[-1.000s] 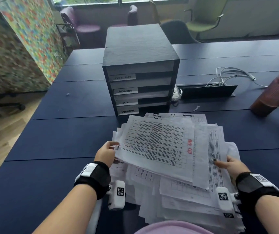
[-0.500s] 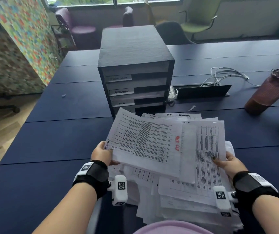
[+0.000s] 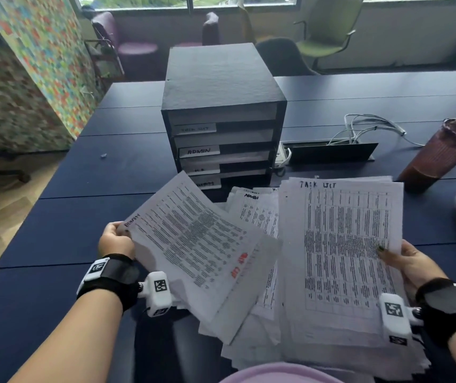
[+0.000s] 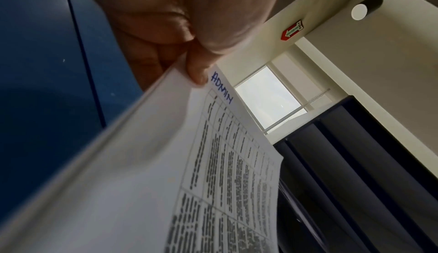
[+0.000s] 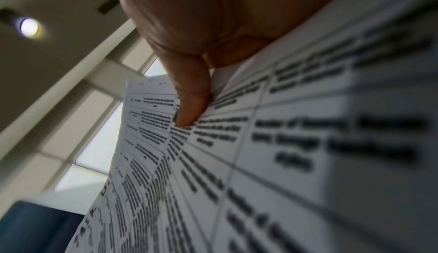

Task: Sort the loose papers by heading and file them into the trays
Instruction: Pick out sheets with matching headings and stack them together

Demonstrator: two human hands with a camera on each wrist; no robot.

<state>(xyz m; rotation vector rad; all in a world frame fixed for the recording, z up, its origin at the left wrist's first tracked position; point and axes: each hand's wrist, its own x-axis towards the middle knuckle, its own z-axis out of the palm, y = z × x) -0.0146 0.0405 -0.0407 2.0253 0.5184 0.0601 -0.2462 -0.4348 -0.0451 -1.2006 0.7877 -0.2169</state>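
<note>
My left hand point(image 3: 116, 239) pinches the top corner of a thin sheaf headed ADMIN point(image 3: 190, 239), lifted and tilted to the left; the left wrist view shows the thumb point(image 4: 196, 69) beside the ADMIN heading point(image 4: 221, 90). My right hand point(image 3: 403, 258) grips the right edge of a stack headed TASK LIST point(image 3: 340, 252), thumb point(image 5: 189, 107) on top of the printed table. More loose papers point(image 3: 257, 214) lie between and under both bundles. The black tray unit point(image 3: 221, 111) stands behind them, its slots labelled TASK LIST, ADMIN and two lower labels I cannot read.
A dark tumbler with a straw point(image 3: 439, 153) stands at the right. White cables point(image 3: 370, 128) and a black cable flap point(image 3: 331, 153) lie behind the papers on the blue table point(image 3: 83, 205). Chairs stand beyond the table's far edge.
The ADMIN sheaf has been lifted off the pile and swung left by my left hand. The TASK LIST stack underneath is now uncovered in my right hand.
</note>
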